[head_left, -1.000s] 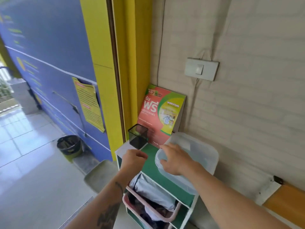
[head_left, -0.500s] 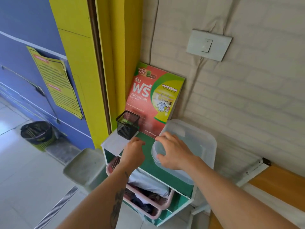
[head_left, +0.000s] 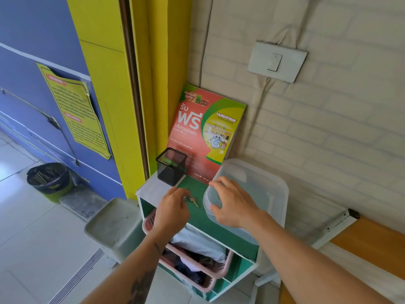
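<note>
A small bunch of keys [head_left: 192,199] lies on the green top of a low shelf unit [head_left: 197,189]. My left hand [head_left: 173,210] hovers over the shelf top with its fingertips at the keys' ring end; whether it pinches them is unclear. My right hand [head_left: 232,204] grips the near rim of a clear plastic container [head_left: 258,189] that sits on the right of the shelf top, fingers curled over its edge.
A black mesh pen cup [head_left: 171,166] stands at the shelf's back left, a red and green laundry poster [head_left: 206,132] leans on the brick wall behind. A pink basket [head_left: 197,260] of clothes fills the shelf below. A grey bin [head_left: 111,222] and a dark waste bin [head_left: 49,178] stand left.
The view has moved closer and turned right. My left hand has come down onto the shelf top, and keys now lie by its fingers. My right hand stays on the container's rim.
</note>
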A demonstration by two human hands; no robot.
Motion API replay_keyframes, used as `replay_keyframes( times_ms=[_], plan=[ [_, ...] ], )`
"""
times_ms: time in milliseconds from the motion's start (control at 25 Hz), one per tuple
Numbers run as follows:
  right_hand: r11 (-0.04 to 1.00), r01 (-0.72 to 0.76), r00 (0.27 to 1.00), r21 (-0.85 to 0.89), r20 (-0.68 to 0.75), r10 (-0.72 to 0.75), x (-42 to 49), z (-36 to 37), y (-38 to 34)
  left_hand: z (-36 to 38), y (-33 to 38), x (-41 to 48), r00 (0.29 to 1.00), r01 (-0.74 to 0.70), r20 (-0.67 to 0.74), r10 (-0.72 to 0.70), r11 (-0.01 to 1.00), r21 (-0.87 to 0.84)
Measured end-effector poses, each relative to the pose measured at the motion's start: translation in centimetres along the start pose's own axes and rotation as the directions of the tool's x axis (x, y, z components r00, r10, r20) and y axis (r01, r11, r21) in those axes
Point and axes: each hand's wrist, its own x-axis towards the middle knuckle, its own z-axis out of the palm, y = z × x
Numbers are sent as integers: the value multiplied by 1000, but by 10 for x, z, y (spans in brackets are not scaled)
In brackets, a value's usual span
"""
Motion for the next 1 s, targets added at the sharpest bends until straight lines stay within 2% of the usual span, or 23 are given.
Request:
replay_keyframes(
  times_ms=[80, 160, 440, 760, 1000],
  plan=[
    [999, 0, 1000, -32, -31, -1, -5, 4, 0, 3, 6, -12, 998, 43, -29, -47, 993, -111],
    [994, -23, 999, -103, -51, 18, -11, 8, 0, 8, 14, -23, 992, 128, 10, -129, 968, -214],
    [959, -133, 986, -250, 60, 153, -17, 13, 5, 20, 32, -25, 922, 387, 199, -332, 814, -434],
    [934, -119, 992, -338, 6, 128, -14, 14, 3, 19, 38, -17, 872, 489, 358, -334, 620, -613],
    [922, -98, 995, -374, -5, 103, -10, 11, -2, 14, 40, -12, 845, 533, 414, -338, 586, -610]
  ],
)
